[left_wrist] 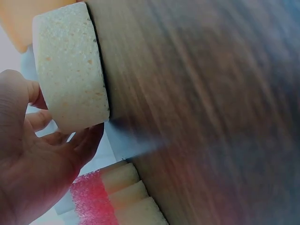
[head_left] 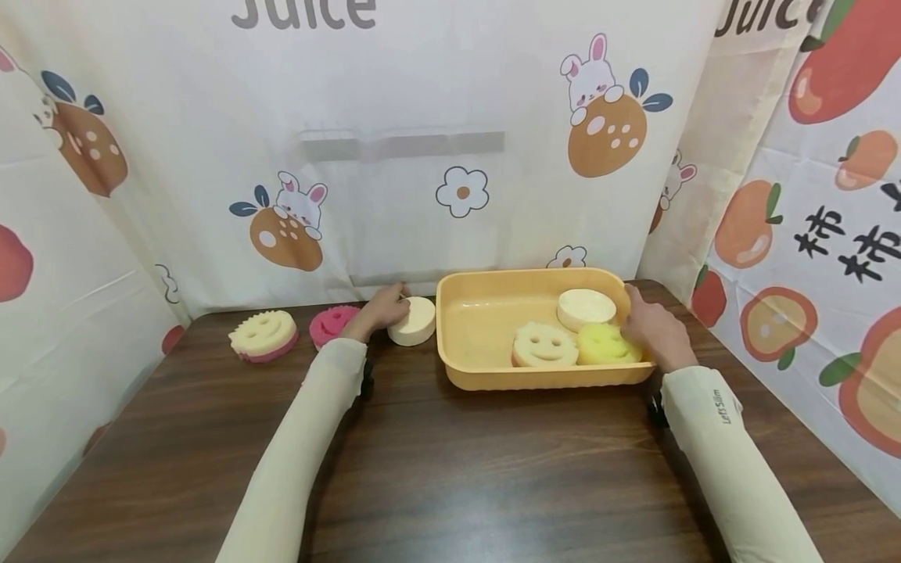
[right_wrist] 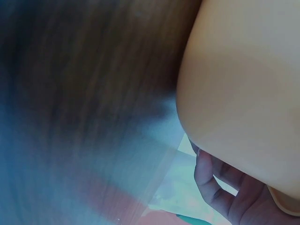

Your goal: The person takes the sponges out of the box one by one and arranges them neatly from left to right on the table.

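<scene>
My left hand (head_left: 385, 307) holds a thick round cream sponge (head_left: 413, 322) on the table, just left of the yellow plastic basin (head_left: 461, 378). In the left wrist view, the thumb and fingers lie against the side of this sponge (left_wrist: 70, 68). At the basin's right end my right hand (head_left: 656, 327) grips the rim, with its fingers (right_wrist: 206, 176) curled against the outer wall in the right wrist view. Inside the basin are another round cream sponge (head_left: 586, 309), a cream smiley sponge (head_left: 543, 346) and a yellow smiley sponge (head_left: 607, 344).
Left of the left hand, a pink smiley sponge (head_left: 332, 324) lies partly behind the wrist. Farther left is a cream-and-pink smiley sponge (head_left: 263, 335). Printed cloth (head_left: 394, 94) hangs behind and beside the dark wooden table (head_left: 457, 469).
</scene>
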{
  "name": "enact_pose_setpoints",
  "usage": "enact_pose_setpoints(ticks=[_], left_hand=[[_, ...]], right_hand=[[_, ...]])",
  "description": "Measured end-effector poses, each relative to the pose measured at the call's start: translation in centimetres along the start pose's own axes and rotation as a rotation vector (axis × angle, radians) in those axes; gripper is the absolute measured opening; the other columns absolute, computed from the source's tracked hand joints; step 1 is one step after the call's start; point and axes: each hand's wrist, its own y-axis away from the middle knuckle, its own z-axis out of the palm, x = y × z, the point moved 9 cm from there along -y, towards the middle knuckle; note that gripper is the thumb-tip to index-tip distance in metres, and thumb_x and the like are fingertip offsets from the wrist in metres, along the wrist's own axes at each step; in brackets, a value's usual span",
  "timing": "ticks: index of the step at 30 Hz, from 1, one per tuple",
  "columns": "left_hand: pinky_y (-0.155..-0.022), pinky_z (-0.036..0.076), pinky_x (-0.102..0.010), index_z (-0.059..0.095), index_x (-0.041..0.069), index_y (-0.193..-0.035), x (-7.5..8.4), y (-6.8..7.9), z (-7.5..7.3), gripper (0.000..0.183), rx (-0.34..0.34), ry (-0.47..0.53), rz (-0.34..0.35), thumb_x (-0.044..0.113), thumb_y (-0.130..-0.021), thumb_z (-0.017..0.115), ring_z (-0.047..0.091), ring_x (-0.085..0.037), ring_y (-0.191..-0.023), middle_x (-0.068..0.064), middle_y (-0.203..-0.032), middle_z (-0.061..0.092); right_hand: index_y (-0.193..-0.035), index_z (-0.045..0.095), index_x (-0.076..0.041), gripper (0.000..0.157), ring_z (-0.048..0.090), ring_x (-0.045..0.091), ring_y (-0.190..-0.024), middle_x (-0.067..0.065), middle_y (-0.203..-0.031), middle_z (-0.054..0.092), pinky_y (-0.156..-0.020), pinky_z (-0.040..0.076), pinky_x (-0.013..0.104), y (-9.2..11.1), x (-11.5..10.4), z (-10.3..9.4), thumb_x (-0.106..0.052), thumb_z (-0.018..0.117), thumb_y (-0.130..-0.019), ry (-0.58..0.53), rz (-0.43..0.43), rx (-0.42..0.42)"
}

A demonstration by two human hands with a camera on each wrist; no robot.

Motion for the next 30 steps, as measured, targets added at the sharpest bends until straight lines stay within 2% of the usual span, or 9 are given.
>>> enact_pose_setpoints(ticks=[10, 21, 30], left_hand=[[-0.101, 0.045, -0.046, 0.05, -0.005, -0.132, 0.11, 0.02, 0.09, 0.045, -0.011, -0.009, -0.012, 0.014, -0.094, 0.035, 0.054, -0.034, -0.114, -0.026, -0.13, 0.058], [-0.106, 0.043, -0.048, 0.048, -0.004, -0.136, -0.07, -0.26, -0.24, 0.046, 0.007, -0.013, -0.005, 0.015, -0.096, 0.035, 0.053, -0.038, -0.125, -0.027, -0.133, 0.056], [-0.105, 0.044, -0.05, 0.048, -0.002, -0.136, -0.15, -0.25, -0.75, 0.042, 0.056, 0.076, -0.004, 0.014, -0.098, 0.037, 0.051, -0.039, -0.126, -0.026, -0.134, 0.054]], right_hand=[[-0.158, 0.006, -0.007, 0.073, 0.06, 0.048, -0.102, 0.04, -0.129, 0.051, -0.075, 0.048, 0.061, 0.09, -0.03, 0.02, -0.027, 0.043, -0.098, 0.0, 0.006, -0.003], [-0.158, 0.008, -0.007, 0.072, 0.061, 0.047, -0.098, 0.039, -0.125, 0.054, -0.074, 0.048, 0.061, -0.35, 0.08, 0.13, -0.025, 0.043, -0.098, 0.009, -0.002, 0.017], [-0.159, 0.004, -0.008, 0.073, 0.06, 0.048, -0.1, 0.039, -0.129, 0.051, -0.074, 0.047, 0.06, -0.2, 0.1, 0.07, -0.025, 0.041, -0.099, 0.002, 0.007, -0.004]])
